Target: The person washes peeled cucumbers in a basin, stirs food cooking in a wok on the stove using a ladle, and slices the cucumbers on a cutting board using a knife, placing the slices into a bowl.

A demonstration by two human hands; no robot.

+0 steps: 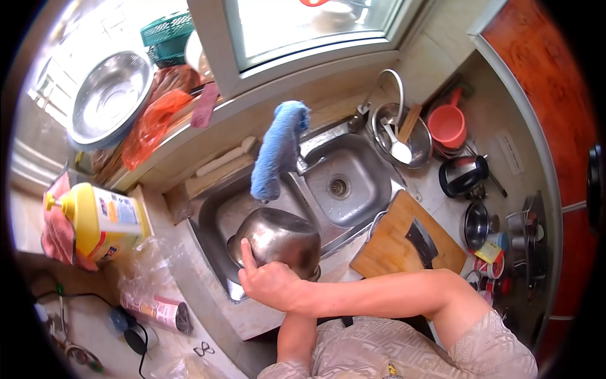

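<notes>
A shiny steel pot [281, 237] is tilted on its side over the near part of the left sink basin [218, 218]. My right hand [270, 283] is at its near side, index finger stretched along the metal and the other fingers curled, gripping the pot. Crossing beneath my right forearm, my left forearm [297, 341] reaches toward the pot; the left hand itself is hidden. Above the pot, a blue cloth [278, 148] covers the faucet. The right sink basin [353, 186] has a drain strainer [339, 186].
Right of the sink lies a wooden cutting board [391, 243] with a cleaver [421, 243]. A steel bowl [424, 158] holding utensils and a red dipper [447, 126] stand behind it. On the left are a yellow detergent jug [113, 221] and plastic bags [151, 265].
</notes>
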